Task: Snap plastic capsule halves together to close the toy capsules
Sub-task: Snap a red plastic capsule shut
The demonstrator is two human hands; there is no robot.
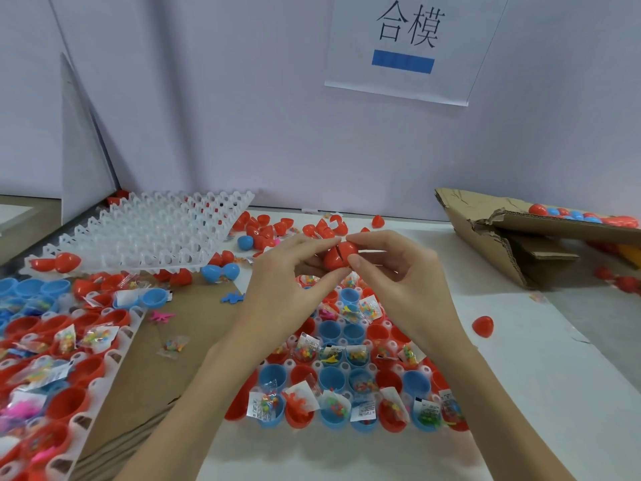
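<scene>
The capsule I pinch between my left hand and right hand is plain red, and the open halves in the white tray below are a mix of red and sky blue, several holding clear packets of many-coloured bits. The empty tray at the back is translucent white, a loose red half lies on the white table, and the torn box is brown cardboard. The wall sign is white with black characters and a blue bar.
</scene>
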